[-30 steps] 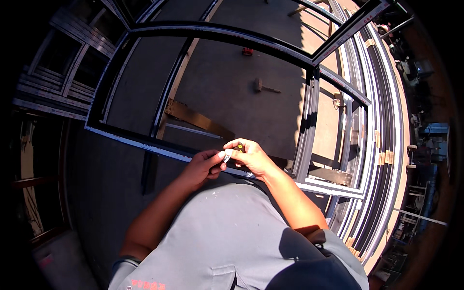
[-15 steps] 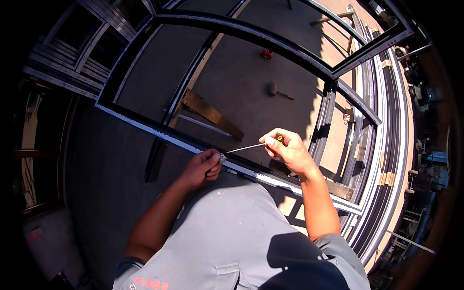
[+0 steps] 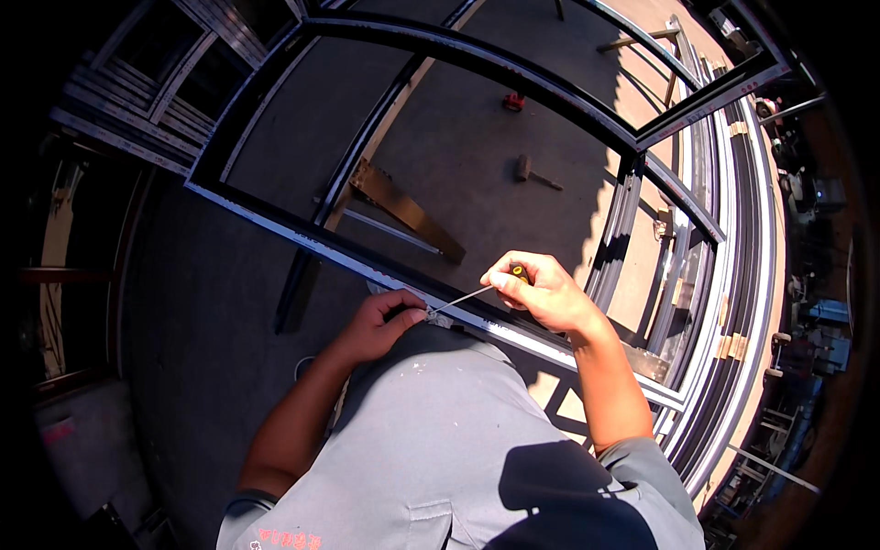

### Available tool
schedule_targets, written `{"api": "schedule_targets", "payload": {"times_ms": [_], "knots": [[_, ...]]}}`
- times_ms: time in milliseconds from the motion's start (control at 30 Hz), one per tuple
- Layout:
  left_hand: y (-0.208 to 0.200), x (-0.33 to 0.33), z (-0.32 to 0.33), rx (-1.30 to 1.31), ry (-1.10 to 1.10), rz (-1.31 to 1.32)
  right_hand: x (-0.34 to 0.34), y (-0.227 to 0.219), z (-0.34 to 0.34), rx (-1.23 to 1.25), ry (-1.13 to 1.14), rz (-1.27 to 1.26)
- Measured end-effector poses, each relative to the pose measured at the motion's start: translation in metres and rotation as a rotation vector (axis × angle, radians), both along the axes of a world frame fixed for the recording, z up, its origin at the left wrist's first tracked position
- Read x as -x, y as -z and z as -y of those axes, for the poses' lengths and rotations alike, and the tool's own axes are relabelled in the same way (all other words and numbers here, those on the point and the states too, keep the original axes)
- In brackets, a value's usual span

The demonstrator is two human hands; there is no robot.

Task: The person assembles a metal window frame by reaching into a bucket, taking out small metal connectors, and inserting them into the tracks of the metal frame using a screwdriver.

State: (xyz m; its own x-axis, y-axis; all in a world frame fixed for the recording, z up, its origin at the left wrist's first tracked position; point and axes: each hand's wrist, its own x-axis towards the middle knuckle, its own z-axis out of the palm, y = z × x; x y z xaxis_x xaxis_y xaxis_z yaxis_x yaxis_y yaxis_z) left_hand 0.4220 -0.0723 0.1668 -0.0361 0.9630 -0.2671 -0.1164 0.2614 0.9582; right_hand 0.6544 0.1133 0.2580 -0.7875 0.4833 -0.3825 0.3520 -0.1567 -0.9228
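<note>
My right hand [image 3: 543,289] is closed around a screwdriver [image 3: 463,298] with a black-and-yellow handle and a thin metal shaft. The shaft slants down to the left, and its tip meets a small silvery piece [image 3: 438,319] at the fingertips of my left hand [image 3: 385,325]. That hand pinches the piece between thumb and fingers; its exact kind is too small to tell. Both hands are over the near bar of a large dark window frame [image 3: 367,273] with pale film along its edge.
Through the frame's opening a mallet [image 3: 534,172] and a small red tool [image 3: 513,103] show on the floor. A wooden support [image 3: 403,209] stands under the frame. Long profiles [image 3: 747,275] are stacked at right, and more frames [image 3: 174,82] lean at far left.
The silvery piece and my left hand have shifted slightly down and right, closer to the frame's near bar. My right hand has moved a little left, with the screwdriver tilted more steeply.
</note>
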Motion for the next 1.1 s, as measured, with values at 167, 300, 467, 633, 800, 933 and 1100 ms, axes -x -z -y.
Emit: {"api": "schedule_targets", "payload": {"times_ms": [167,300,467,633,800,933,1100], "knots": [[-0.004,0.001,0.003,0.206,0.107,0.209,-0.006,-0.001,-0.006,-0.25,-0.216,-0.041],[-0.001,0.011,0.004,0.369,0.209,0.579,-0.004,0.011,-0.019,-0.634,-0.328,-0.164],[-0.018,0.024,-0.003,0.483,0.27,0.637,-0.005,0.028,-0.023,-0.733,-0.318,-0.214],[-0.029,0.028,-0.006,0.513,0.354,0.63,-0.007,0.029,-0.014,-0.525,-0.247,-0.091],[-0.045,0.029,-0.016,0.537,0.395,0.557,-0.009,0.033,-0.013,-0.662,-0.243,-0.093],[-0.051,0.027,-0.022,0.543,0.415,0.496,-0.007,0.033,-0.015,-0.753,-0.243,-0.072],[-0.052,0.012,-0.029,0.494,0.46,0.511,-0.01,0.056,-0.019,-0.712,-0.203,-0.141]]}}
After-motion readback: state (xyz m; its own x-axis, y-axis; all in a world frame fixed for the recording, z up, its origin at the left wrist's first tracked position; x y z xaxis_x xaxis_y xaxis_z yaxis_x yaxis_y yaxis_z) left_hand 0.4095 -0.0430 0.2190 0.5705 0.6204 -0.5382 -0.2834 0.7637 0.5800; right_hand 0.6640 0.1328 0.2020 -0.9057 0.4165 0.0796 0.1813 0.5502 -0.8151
